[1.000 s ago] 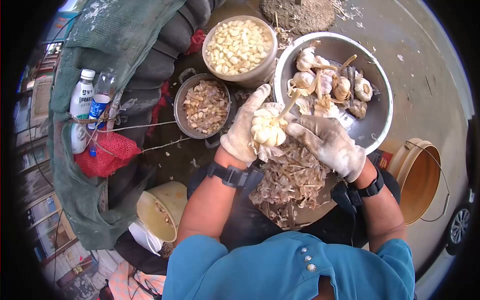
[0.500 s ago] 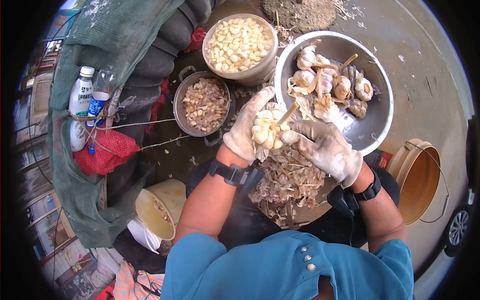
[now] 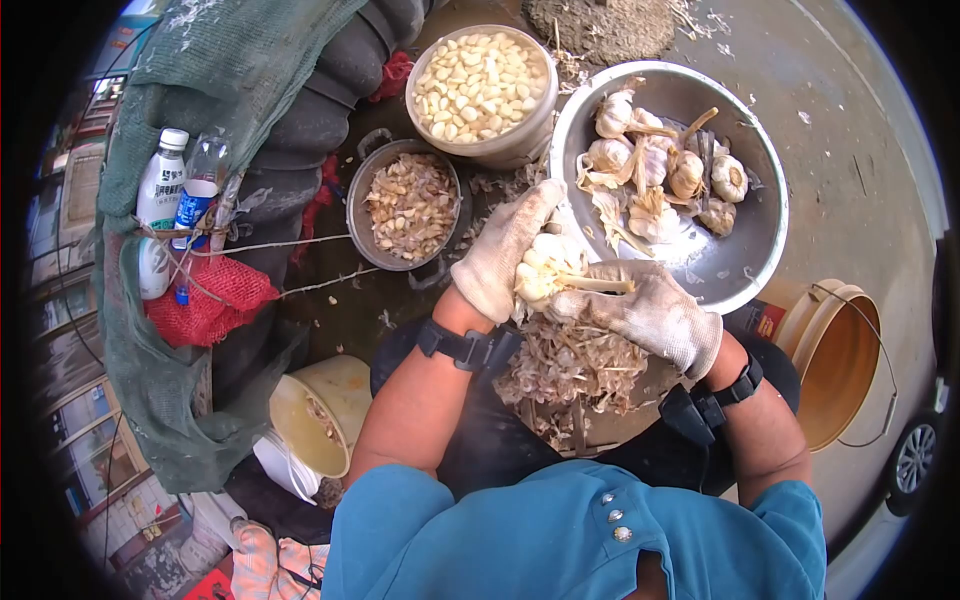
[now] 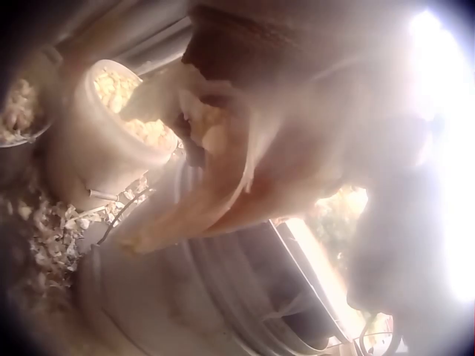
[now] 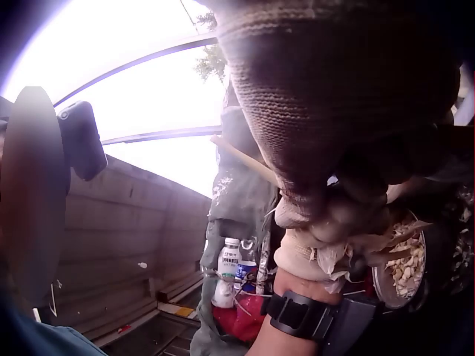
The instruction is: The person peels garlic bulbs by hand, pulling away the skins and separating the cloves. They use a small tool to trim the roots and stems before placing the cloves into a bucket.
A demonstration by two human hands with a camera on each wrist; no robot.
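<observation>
In the head view both hands wear soiled white gloves. My left hand [image 3: 505, 255] holds a garlic bulb [image 3: 543, 268], its pale cloves bared and its dry stem pointing right. Thumb and fingers of my right hand [image 3: 655, 308] grip the bulb's near right side by the stem. Part of the bulb is hidden behind the gloves. Below the hands lies a heap of papery garlic skins [image 3: 575, 370]. Beyond the right hand, a metal basin [image 3: 725, 265] holds several whole garlic bulbs [image 3: 685, 175] with stems.
A white bucket [image 3: 505, 155] of peeled cloves stands at the back, beside a small pot [image 3: 353, 215] of unpeeled cloves. A tan bucket [image 3: 845, 350] is at right, a yellowish bucket [image 3: 300, 425] at left. Bottles [image 3: 163, 190] and a red mesh bag [image 3: 215, 300] hang by green netting.
The garlic bulb has been tilted so its stem swings from pointing up to pointing right. The right hand has moved slightly down and left, its fingers now closer round the bulb.
</observation>
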